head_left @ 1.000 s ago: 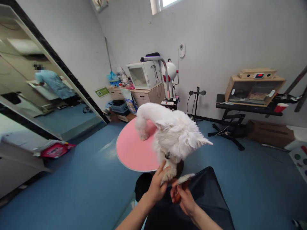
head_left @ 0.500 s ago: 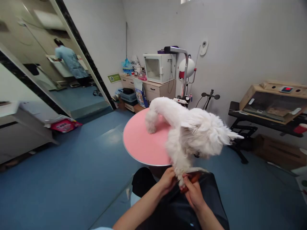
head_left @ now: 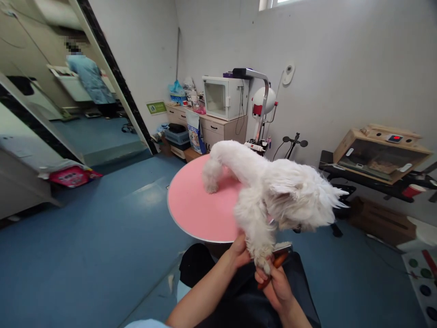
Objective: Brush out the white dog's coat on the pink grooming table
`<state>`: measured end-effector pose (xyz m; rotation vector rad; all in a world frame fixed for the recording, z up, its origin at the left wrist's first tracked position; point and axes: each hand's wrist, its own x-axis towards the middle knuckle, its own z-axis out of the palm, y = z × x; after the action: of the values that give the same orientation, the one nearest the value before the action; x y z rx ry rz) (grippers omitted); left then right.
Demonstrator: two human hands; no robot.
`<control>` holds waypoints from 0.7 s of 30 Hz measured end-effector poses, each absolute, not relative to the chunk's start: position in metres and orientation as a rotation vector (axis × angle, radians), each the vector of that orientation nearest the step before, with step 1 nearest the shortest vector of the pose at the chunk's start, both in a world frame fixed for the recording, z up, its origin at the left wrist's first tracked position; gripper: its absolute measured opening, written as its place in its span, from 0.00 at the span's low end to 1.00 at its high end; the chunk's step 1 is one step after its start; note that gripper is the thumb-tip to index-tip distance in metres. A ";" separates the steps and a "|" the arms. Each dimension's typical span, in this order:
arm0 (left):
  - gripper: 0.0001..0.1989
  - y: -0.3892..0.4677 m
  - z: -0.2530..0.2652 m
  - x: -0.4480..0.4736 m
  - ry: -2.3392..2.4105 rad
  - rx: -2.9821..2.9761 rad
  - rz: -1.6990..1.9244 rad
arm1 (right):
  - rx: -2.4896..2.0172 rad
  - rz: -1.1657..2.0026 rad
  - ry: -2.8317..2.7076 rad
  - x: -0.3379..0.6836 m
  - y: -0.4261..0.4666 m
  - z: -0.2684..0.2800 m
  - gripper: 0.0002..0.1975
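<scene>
A white fluffy dog [head_left: 239,164] stands on a round pink grooming table [head_left: 198,214], its head turned to the right. My left hand [head_left: 240,251] is closed round one of its front legs from behind; the fur hides most of the fingers. Beside the paw, my right hand [head_left: 273,280] grips what looks like a slicker brush [head_left: 280,259] with a reddish-brown wooden handle. Pale fur lies along the brush's flat head. The right thumb and fingers also touch the paw. Both hands are just past the table's near edge, above my dark-covered lap.
A grooming arm [head_left: 262,86] rises behind the dog. Farther back, a white cabinet [head_left: 221,98] stands on wooden drawers [head_left: 215,127]. A wooden box with a glass front [head_left: 378,155] is on the right. Through a doorway, a person in blue [head_left: 90,79] stands facing away.
My view has shifted slightly to the right. The dog's head has lowered a little, and the paw now shows more clearly between my hands. Both hands keep their holds.
</scene>
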<state>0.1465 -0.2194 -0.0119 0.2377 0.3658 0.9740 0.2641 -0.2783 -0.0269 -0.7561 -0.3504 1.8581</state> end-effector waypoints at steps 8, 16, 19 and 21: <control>0.09 -0.218 -0.004 0.161 0.580 0.323 1.169 | -0.717 1.951 -0.283 0.269 -0.279 -0.039 0.21; 0.13 -0.204 -0.025 0.156 0.439 0.268 1.119 | -0.695 1.967 -0.294 0.266 -0.281 -0.043 0.19; 0.16 -0.203 -0.035 0.153 0.426 0.285 1.111 | -0.747 1.915 -0.361 0.265 -0.283 -0.049 0.20; 0.17 -0.202 -0.037 0.152 0.457 0.313 1.086 | -0.835 1.804 -0.482 0.265 -0.284 -0.056 0.21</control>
<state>0.1522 -0.2019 -0.0368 0.3130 0.4572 1.0859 0.2650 -0.2842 -0.0563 -0.8355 -0.4824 1.8043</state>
